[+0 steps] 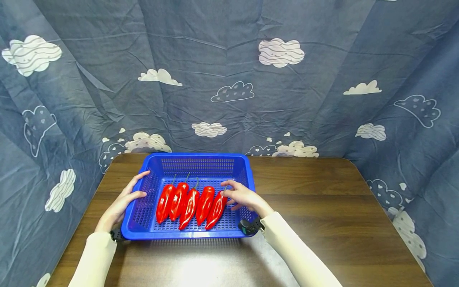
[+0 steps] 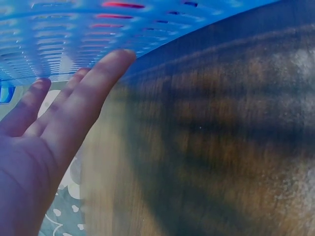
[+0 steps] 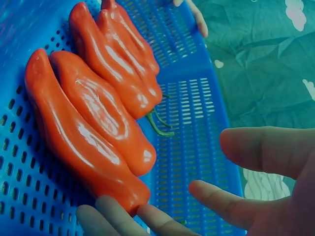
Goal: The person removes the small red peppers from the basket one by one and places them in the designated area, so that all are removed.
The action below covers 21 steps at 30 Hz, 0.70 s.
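Observation:
Several long, glossy red peppers [image 1: 189,207] lie side by side in a blue plastic basket [image 1: 193,235]. My left hand [image 1: 120,205] holds the basket's left wall, its thumb and a finger over the rim. In the left wrist view, the other fingers [image 2: 78,105] lie fairly straight against the wall's outer side. My right hand [image 1: 244,196] reaches inside at the right, over the stem end of the rightmost pepper [image 3: 78,142]. Its fingers are spread, with thumb apart; fingertips [image 3: 115,216] are at the pepper's end, and whether they press on it I cannot tell.
The basket stands on a brown wooden table [image 1: 322,207], toward its left side. Behind and beside the table hangs a blue-grey curtain [image 1: 229,59] with white clouds. The basket has slotted walls and a raised rim all round.

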Tool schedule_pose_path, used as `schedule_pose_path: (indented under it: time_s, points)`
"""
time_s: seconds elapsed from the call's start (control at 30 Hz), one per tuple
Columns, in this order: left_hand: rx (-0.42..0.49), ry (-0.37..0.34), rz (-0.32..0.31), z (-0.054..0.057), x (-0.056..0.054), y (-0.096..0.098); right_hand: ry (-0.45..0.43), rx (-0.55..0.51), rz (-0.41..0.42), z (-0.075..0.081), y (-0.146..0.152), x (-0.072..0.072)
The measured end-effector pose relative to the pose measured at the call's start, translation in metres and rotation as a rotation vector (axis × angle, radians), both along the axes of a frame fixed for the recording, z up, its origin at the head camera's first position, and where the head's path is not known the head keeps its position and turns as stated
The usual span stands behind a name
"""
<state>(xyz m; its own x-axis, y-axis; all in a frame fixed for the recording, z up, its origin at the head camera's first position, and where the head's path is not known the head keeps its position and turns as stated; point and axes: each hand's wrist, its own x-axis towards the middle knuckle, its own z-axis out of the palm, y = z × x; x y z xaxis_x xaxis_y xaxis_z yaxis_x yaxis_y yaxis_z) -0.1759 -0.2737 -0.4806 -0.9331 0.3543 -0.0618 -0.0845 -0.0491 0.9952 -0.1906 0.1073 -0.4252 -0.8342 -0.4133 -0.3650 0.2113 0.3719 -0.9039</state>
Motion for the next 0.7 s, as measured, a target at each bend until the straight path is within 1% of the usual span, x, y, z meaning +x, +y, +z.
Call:
schedule_pose_path:
  time_s: [0.37, 0.7]
  points:
    - [-0.019, -0.005, 0.017, -0.001, -0.001, 0.002, -0.022, 0.026, 0.008, -0.002, -0.008, -0.005]
    - [-0.022, 0.001, 0.017, -0.001, 0.000, 0.001, -0.027, 0.041, 0.050, -0.008, -0.010, -0.008]
